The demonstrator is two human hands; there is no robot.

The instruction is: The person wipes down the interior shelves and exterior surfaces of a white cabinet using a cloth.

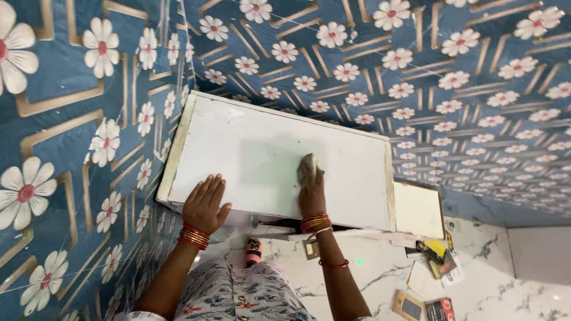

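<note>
mid-wipe on white shelf top [250,148]: right hand [310,184] fingers clenched on cloth [308,161], left hand [205,202] flat, fingers released, bracing; next likely needs sweeping unwiped areas.

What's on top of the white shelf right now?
On the shelf: left hand flat near the front edge, right hand pressing a small cloth. Whatever lies under the hands is hidden.

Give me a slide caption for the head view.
Right hand presses a cloth on a white shelf; left hand rests flat.
</note>
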